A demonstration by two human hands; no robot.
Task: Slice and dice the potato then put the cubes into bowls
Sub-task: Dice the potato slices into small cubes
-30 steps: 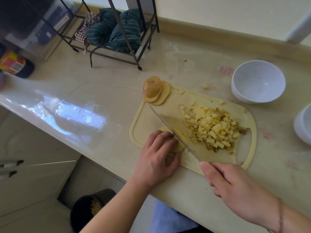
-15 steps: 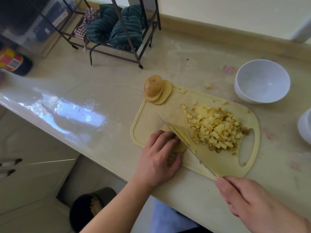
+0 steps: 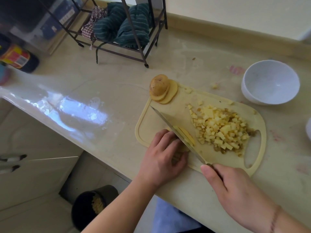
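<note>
A pale yellow cutting board [image 3: 151,125] lies on the counter. On its right half sits a heap of potato cubes [image 3: 220,128]. A stack of potato slices topped by a skin-on end piece [image 3: 159,87] rests at the board's far left corner. My left hand [image 3: 165,157] holds down potato slices [image 3: 186,136] near the board's front edge, fingers curled over them. My right hand [image 3: 239,197] grips the handle of a knife [image 3: 175,130]; its blade lies across those slices, right beside my left fingertips.
A white bowl [image 3: 271,81] stands on the counter beyond the board's right end, and a second bowl's rim [image 3: 308,130] shows at the right edge. A wire rack with cloths [image 3: 124,26] stands at the back. A dark bin [image 3: 94,206] sits on the floor below.
The knife went back toward me and then forward again across the slices, blade tip now further to the left. My left hand stayed on the slices.
</note>
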